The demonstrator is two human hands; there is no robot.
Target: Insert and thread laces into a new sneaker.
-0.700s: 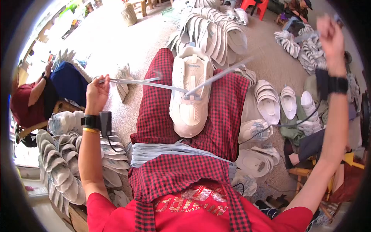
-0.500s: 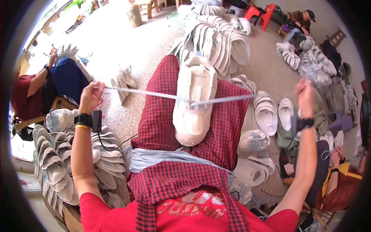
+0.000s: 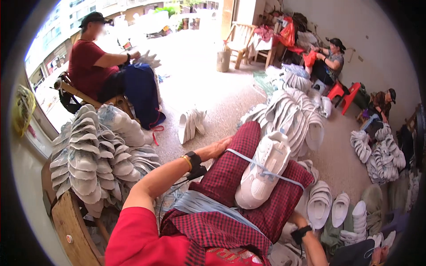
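A white lace-up shoe [image 3: 254, 188] rests between my thighs on a red-and-black checked apron [image 3: 217, 177], its toe towards me. One pale blue shoelace [image 3: 290, 180] passes through its lower eyelets, and its two ends run out over my thighs. My left hand [image 3: 216, 149] lies along the outer side of the left thigh, near the lace's left end, fingers stretched out. Below the right thigh is my right hand [image 3: 298, 219], its fingers hidden by the apron. A bundle of pale blue laces [image 3: 208, 205] lies across my lap.
Stacked white shoes [image 3: 84, 155] stand at my left by a wooden board [image 3: 73, 226]. More shoe piles [image 3: 288, 111] lie ahead, with single shoes [image 3: 319, 206] at my right. A person in dark red [image 3: 88, 66] sits at the left; others sit at the far right.
Both hands, raised and pulling the lace ends outward before, have dropped beside my thighs. The lace now drapes over them. The view has swung left, showing more of the doorway.
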